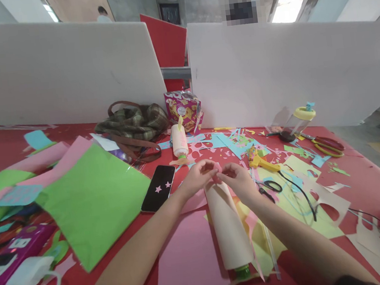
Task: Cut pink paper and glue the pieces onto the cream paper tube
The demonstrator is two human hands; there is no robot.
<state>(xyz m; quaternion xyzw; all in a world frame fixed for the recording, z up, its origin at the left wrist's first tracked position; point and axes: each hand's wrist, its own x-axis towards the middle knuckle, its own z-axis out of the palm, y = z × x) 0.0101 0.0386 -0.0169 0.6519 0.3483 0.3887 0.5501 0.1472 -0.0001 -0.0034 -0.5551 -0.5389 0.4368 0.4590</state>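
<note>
My left hand (200, 176) and my right hand (238, 180) meet at the middle, and both pinch a small pink cut-out piece (217, 168). Its exact shape is partly hidden by the fingers. Right below them lies a bottle wrapped in cream sheet (229, 229), its green cap (242, 272) toward me. A smaller cream-wrapped bottle (179, 140) is farther back, with a yellow piece at its top. Left of my hands, a black phone (159, 189) carries two pink stars (158, 189). A pink sheet (190, 261) lies left of the large bottle.
Green sheet (97, 203) and a purple power strip (24, 253) lie left. At right are a yellow glue gun (264, 161), black scissors (270, 187), red-handled scissors (327, 144), a clear jar (296, 123) and scraps. A plaid bag (136, 123) and snack packet (184, 109) stand before white partitions (271, 69).
</note>
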